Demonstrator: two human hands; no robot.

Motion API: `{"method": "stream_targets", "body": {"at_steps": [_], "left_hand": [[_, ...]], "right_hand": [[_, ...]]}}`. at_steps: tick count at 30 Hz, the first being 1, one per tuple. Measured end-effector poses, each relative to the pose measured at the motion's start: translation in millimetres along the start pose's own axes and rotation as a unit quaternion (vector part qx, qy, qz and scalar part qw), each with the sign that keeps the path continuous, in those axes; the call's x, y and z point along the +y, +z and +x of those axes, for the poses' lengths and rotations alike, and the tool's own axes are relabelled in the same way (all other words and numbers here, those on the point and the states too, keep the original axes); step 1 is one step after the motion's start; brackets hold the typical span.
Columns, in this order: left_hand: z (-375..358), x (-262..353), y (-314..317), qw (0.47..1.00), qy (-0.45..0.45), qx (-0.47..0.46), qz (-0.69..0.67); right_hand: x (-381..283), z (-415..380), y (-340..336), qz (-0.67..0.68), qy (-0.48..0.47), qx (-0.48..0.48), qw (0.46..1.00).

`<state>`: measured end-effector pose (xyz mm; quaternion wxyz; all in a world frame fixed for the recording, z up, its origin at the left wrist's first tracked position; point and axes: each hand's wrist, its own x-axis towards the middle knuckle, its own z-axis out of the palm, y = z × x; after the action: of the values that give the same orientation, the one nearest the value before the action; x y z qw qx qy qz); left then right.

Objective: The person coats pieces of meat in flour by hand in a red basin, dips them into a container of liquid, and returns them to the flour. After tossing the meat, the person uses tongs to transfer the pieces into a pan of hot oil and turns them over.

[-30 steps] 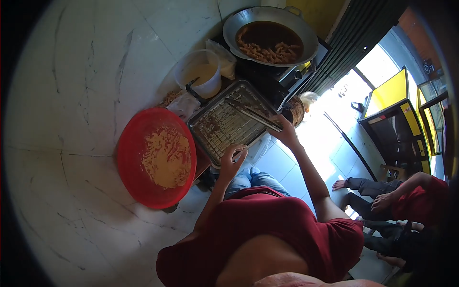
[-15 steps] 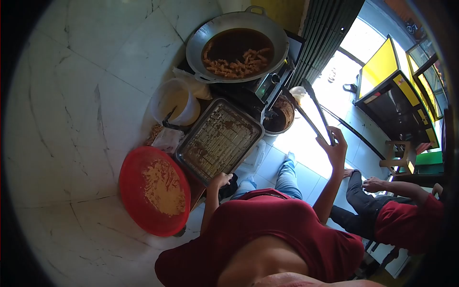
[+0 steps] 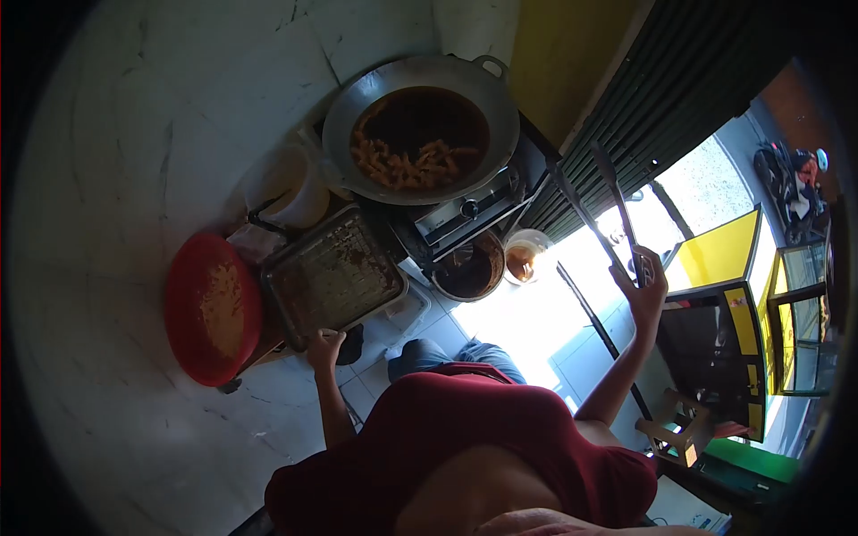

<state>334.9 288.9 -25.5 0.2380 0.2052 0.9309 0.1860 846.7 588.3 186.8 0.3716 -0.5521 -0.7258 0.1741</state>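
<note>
My right hand (image 3: 645,281) is closed around long metal tongs (image 3: 585,214), raised to the right of the stove; their arms stand apart with nothing between the tips. With its fingers on the near edge of a rectangular metal tray (image 3: 335,272), my left hand (image 3: 324,347) grips the rim. A wire rack and brown crumbs show in the tray. Beyond it is a large wok (image 3: 496,134) of dark oil, where several battered fried pieces (image 3: 416,165) lie together along the near side.
A red basin (image 3: 179,304) with pale flour mix stands at the left, near a translucent tub (image 3: 308,201). Below the gas stove (image 3: 465,214) are a dark-stained pot (image 3: 487,277) and a clear container (image 3: 527,255). A yellow-black cabinet (image 3: 724,313) and a stool (image 3: 679,424) are at the right.
The view has swung, shifting the wok, tray and basin leftward in the picture. The seated person at the right has left the view. Both hands keep their holds.
</note>
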Motion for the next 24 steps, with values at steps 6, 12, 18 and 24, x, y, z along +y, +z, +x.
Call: {"method": "stream_targets", "body": {"at_steps": [6, 12, 18, 24], "left_hand": [[-63.0, 59.7, 73.3, 0.960, -0.002, 0.013, -0.278], [-67.1, 129.4, 65.2, 0.939, 0.086, 0.036, -0.332], [-38.9, 180.4, 35.5, 0.925, 0.071, 0.045, -0.369], [-27.3, 206.6, 30.9, 0.924, 0.074, 0.033, -0.375]], "right_hand": [[-25.2, 114.3, 19.4, 0.003, -0.134, -0.092, 0.987], [-94.1, 200.9, 76.6, -0.025, -0.243, -0.269, 0.932], [-125.3, 246.0, 139.6, -0.111, -0.259, -0.412, 0.867], [-121.8, 267.0, 189.0, -0.108, -0.295, -0.462, 0.829]]}}
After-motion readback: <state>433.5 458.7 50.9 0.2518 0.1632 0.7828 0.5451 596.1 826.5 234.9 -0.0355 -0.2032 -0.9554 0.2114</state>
